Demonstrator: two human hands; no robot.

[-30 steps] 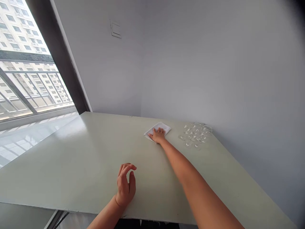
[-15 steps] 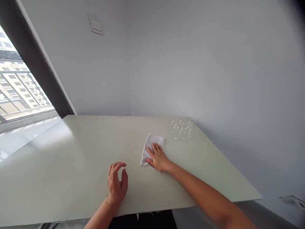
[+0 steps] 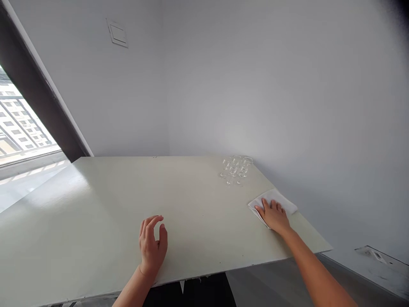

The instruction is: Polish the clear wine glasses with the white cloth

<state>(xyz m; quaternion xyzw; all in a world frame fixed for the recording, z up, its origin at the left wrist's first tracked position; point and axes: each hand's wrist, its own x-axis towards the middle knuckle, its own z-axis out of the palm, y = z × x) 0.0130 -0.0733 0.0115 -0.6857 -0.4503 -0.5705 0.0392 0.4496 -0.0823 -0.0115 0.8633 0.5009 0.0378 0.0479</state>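
A folded white cloth (image 3: 281,200) lies on the white tabletop (image 3: 191,221), close to its right edge. My right hand (image 3: 274,215) rests on the cloth with the fingers spread over it, pressing it against the surface. Part of the cloth is hidden under the palm. Near the front of the table, my left hand (image 3: 152,243) is loosely curved, thumb apart from the fingers, with nothing in it. Several clear stemmed glasses (image 3: 234,168) stand together toward the far right corner, beyond the cloth.
Grey-white walls (image 3: 255,85) meet behind the table, and one runs along its right edge. A light switch (image 3: 118,34) is on the left wall. At the far left is a window (image 3: 22,123) with a dark frame. A wall socket (image 3: 378,256) sits low on the right.
My right hand has slid the cloth to the right, from mid-table to near the right edge, and the cloth has turned. My left hand keeps its curved pose. The view has shifted slightly right.
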